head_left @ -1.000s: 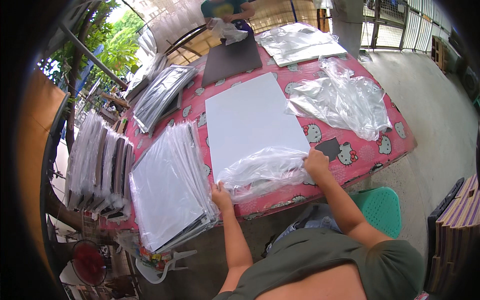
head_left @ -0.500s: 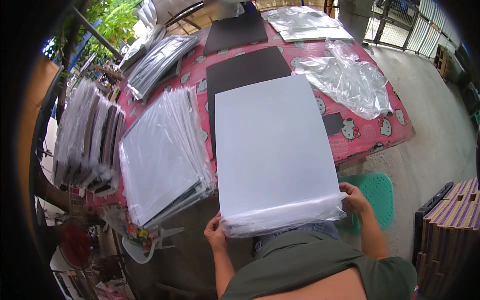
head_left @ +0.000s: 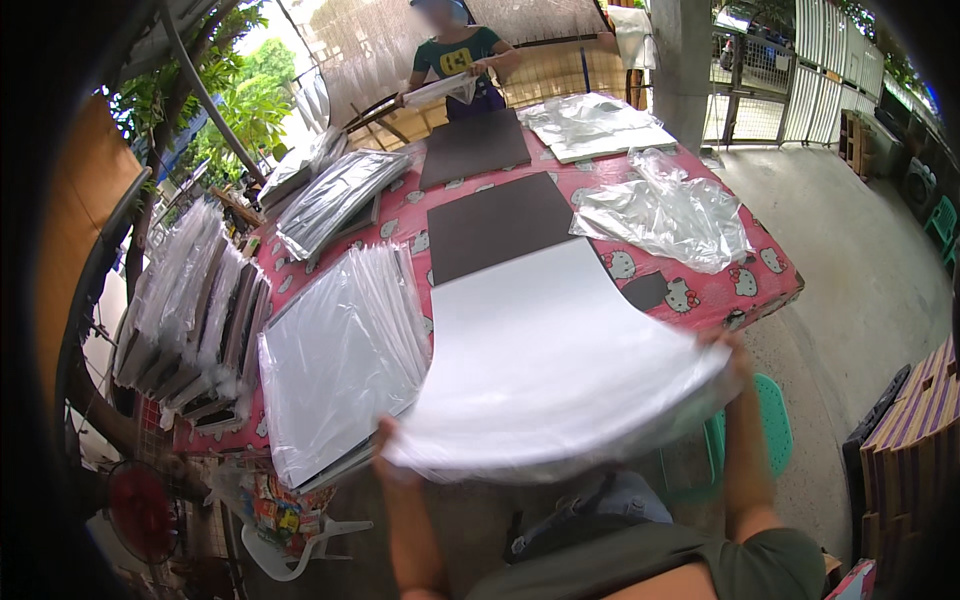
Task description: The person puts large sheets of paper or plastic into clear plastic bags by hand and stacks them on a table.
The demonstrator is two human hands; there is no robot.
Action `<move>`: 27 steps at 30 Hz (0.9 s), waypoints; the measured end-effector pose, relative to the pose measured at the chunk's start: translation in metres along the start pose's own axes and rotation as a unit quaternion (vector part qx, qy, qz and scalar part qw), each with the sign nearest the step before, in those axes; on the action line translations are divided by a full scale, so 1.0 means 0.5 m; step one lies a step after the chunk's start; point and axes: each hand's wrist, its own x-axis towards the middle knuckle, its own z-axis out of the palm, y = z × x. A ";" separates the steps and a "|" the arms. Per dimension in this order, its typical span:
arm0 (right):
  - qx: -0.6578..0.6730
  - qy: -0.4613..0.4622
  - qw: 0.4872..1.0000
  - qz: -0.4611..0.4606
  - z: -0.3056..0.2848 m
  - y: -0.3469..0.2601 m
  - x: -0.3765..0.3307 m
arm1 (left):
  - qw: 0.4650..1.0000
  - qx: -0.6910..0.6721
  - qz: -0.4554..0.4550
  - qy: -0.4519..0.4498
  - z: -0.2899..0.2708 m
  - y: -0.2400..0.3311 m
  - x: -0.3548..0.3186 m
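- The big white sheet in its clear sleeve sags between my hands, its far edge resting on the tabletop and its near edge hanging off toward me. I judge it could crease or slide out, since it bows under its own weight.
- My left hand pinches the near left corner and my right hand the near right; both are blurred, so the hold looks thin.
- The stack of bagged sheets just left could get brushed.
- The tabletop wears a pink patterned cloth, with dark boards and loose plastic bags farther off.
- A person works at the far end; trees left, a gate right.
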 end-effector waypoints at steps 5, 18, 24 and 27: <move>-0.101 0.180 0.973 -0.105 0.107 -0.383 0.405 | 0.973 -0.018 0.050 -0.226 0.390 0.294 0.333; -0.228 0.026 0.967 -0.109 0.100 0.094 0.567 | 0.899 0.408 0.064 0.148 0.100 -0.018 0.545; -0.222 0.116 0.959 -0.131 0.153 -0.096 0.682 | 0.743 0.567 0.283 0.214 0.264 0.071 0.588; -0.140 0.104 0.972 -0.159 0.149 -0.213 0.724 | 0.870 0.291 0.372 0.143 0.384 0.143 0.593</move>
